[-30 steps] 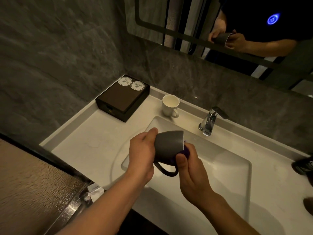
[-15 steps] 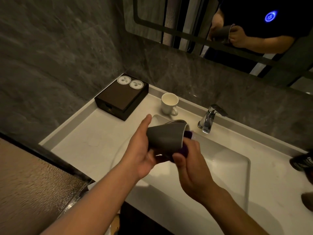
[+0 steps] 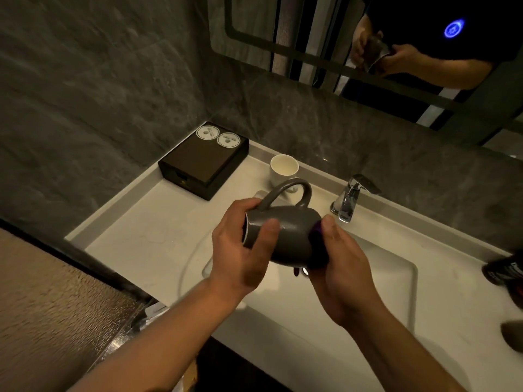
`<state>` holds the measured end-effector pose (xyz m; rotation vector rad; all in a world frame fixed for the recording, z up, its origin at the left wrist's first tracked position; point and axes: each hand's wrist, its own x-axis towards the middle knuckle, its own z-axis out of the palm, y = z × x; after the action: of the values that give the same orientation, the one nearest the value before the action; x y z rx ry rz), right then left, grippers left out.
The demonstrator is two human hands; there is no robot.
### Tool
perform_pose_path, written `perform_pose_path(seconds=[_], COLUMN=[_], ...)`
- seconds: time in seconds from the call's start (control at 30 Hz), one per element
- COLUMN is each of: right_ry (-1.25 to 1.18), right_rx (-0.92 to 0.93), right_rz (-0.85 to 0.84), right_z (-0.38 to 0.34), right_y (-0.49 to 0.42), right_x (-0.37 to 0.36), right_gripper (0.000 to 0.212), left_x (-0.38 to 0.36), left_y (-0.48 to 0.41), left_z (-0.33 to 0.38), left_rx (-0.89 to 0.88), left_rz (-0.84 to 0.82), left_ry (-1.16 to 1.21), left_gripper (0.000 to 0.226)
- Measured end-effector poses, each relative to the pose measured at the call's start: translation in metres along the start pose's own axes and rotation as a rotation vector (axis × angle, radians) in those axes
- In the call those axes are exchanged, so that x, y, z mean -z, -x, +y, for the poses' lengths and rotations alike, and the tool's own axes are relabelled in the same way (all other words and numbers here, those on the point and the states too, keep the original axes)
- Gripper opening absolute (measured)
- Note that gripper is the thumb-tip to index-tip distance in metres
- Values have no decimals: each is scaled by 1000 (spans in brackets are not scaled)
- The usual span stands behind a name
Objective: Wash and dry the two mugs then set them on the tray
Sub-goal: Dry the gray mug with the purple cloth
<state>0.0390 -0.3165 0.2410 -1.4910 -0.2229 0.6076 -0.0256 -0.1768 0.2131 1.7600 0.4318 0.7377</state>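
Note:
A dark grey mug [image 3: 285, 230] lies sideways in the air above the white sink [image 3: 396, 278], handle pointing up, mouth to the left. My left hand [image 3: 240, 250] grips it around the rim end, thumb across its side. At the mug's base end my right hand [image 3: 339, 273] presses a purple cloth or sponge [image 3: 318, 250], mostly hidden by the fingers. A white mug [image 3: 283, 168] stands upright on the counter behind the sink, partly hidden by the grey mug's handle. No tray can be picked out with certainty.
A dark brown box [image 3: 203, 162] with two round white lids sits at the back left of the white counter [image 3: 141, 241]. A chrome faucet [image 3: 351, 196] stands behind the sink. A dark bottle [image 3: 506, 270] lies at the right edge. A mirror [image 3: 368, 46] hangs above.
The grey mug has been turned over in my hands: its handle went from hanging down to pointing up, and its mouth swung to the left. My right hand stayed at the base with the purple cloth.

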Motion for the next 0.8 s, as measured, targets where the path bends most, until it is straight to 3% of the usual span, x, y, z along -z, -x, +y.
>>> perform_pose_path(seconds=[0.03, 0.13, 0.2, 0.27, 0.4, 0.67, 0.73, 0.8], right_ry=[122, 498, 734, 800, 442, -62, 61, 284], right_rx=[67, 354, 445, 480, 438, 56, 102, 247], right_rz=[7, -38, -148, -157, -53, -31, -29, -37], right_z=[1, 12, 25, 32, 23, 11, 10, 11], right_y=[2, 3, 0, -3, 2, -3, -4, -3], right_x=[-1, 2, 8, 11, -3, 9, 11, 11], right_gripper=[36, 32, 44, 56, 53, 34, 29, 23], left_x=[2, 6, 10, 8, -2, -2, 0, -2], left_y=[-5, -24, -27, -20, -11, -2, -5, -11], left_z=[8, 32, 35, 34, 24, -4, -4, 11], left_rx=[119, 804, 985, 952, 741, -154, -97, 259], left_rz=[-50, -221, -213, -135, -34, -40, -121, -182], left_ry=[42, 418, 519, 529, 475, -177, -137, 142], left_gripper=[63, 63, 54, 34, 28, 48, 49, 50])
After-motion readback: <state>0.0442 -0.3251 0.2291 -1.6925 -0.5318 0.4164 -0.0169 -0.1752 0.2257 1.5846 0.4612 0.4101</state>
